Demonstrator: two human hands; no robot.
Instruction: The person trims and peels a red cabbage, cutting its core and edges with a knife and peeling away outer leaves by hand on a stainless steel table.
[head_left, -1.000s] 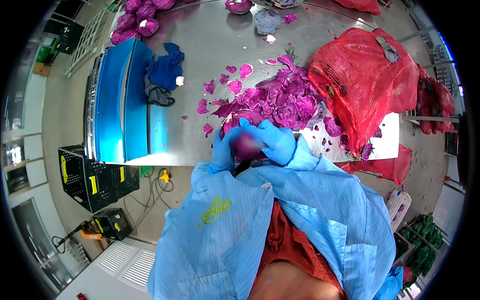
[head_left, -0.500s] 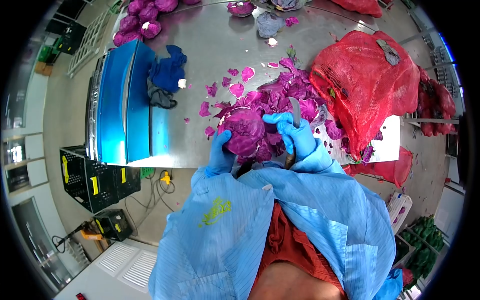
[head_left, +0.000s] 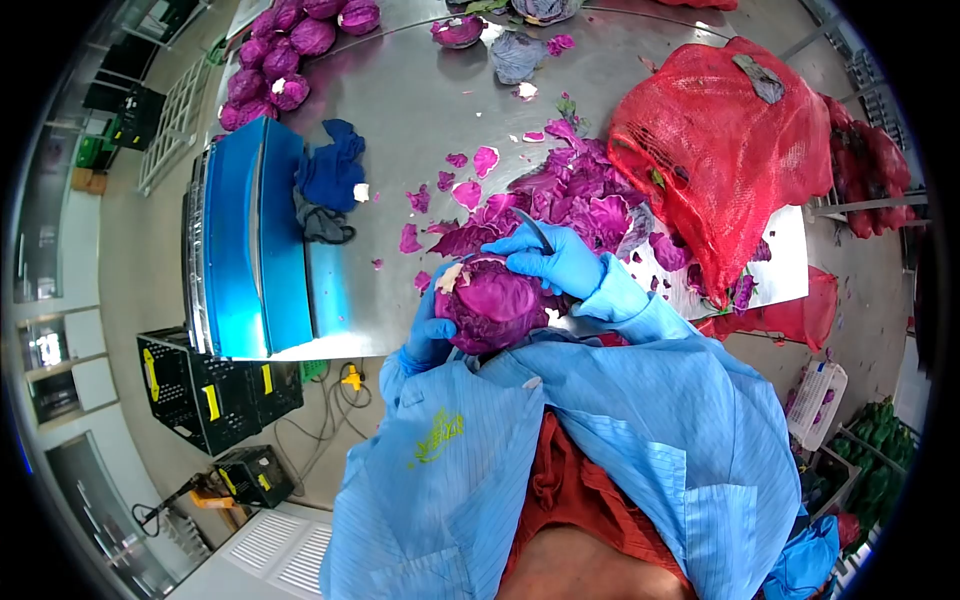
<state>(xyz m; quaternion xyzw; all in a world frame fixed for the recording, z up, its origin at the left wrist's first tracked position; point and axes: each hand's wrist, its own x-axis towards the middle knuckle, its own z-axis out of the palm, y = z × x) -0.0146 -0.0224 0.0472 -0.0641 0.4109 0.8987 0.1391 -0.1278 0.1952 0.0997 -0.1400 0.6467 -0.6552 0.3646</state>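
A round red cabbage [head_left: 495,305] with a pale cut patch on its upper left rests against the fingers of my left hand [head_left: 430,328], gloved in blue, at its left side. My right hand [head_left: 550,262], also gloved, is closed around a knife [head_left: 533,229] whose dark curved blade points up and left. Its fingers reach over the top right of the cabbage. Beyond both hands lies a heap of loose purple leaves [head_left: 575,190], with small scraps to its left.
A blue box [head_left: 265,240] stands on the metal table [head_left: 400,110] at left, beside a blue cloth [head_left: 333,165]. Red mesh sacks [head_left: 715,140] lie at right. Several cabbages [head_left: 285,60] are piled at the far left; black crates [head_left: 205,390] stand below.
The cabbage has turned to show its pale patch and come nearer my body. My right hand has moved left onto it, and the blade now tilts left. The view has shifted slightly.
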